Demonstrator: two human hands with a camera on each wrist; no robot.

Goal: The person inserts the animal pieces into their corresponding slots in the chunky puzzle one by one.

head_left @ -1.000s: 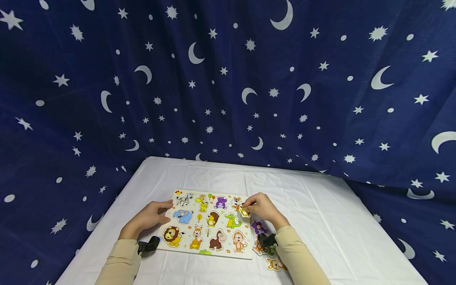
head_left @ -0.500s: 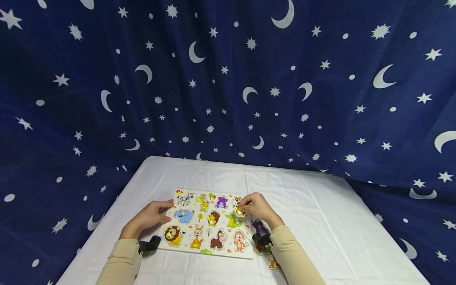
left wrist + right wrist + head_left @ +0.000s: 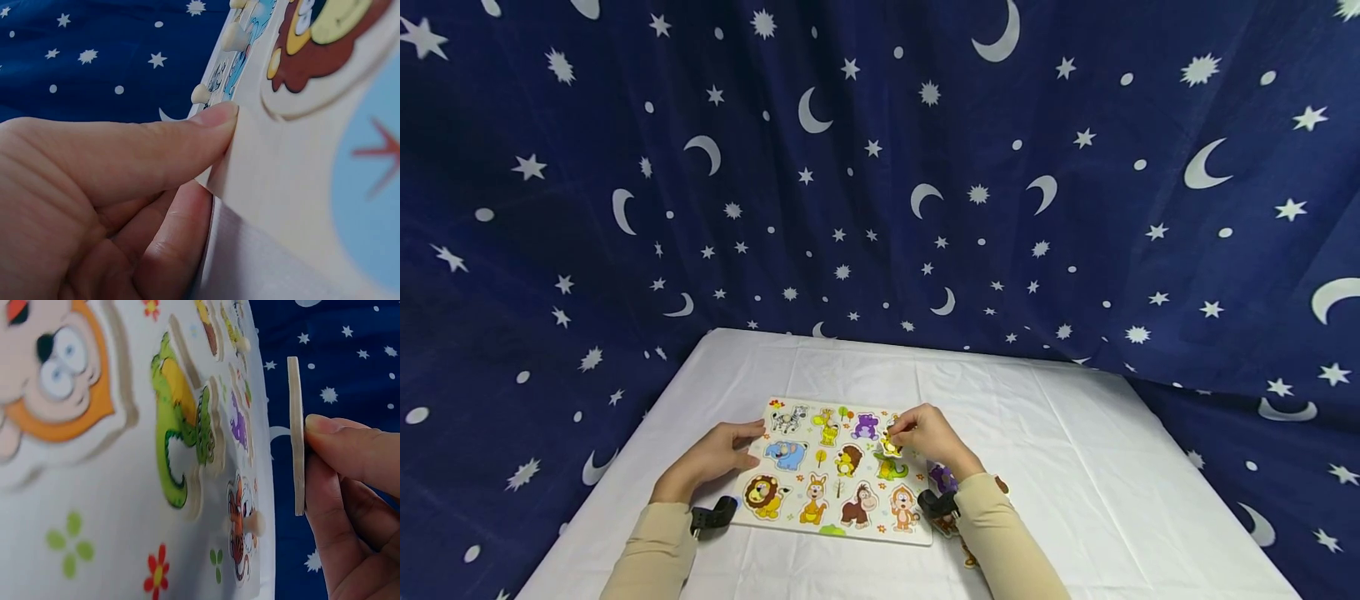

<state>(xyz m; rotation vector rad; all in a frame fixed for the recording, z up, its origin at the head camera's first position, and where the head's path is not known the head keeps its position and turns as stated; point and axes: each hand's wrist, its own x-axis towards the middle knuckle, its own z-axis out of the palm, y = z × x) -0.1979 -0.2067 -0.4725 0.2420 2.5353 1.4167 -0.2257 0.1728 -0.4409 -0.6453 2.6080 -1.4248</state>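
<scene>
In the head view my right hand pinches a small yellow and brown animal puzzle piece by its top. It overlaps the board between the tiger and the crocodile. The right wrist camera sees this piece edge-on, a thin wooden slab between thumb and fingers, apart from the board's face. My left hand grips the left edge of the white puzzle board. In the left wrist view its thumb lies on the top face, with a finger at the edge below.
Several loose pieces, among them a purple one, lie right of the board, partly under the right forearm. Wooden pegs stand up from some board animals, such as the tiger's peg. A white cloth covers the table; a starry blue curtain hangs behind.
My right hand has moved left over the board with the yellow and brown piece, from its right edge to beside the crocodile. The left hand has stayed in place.
</scene>
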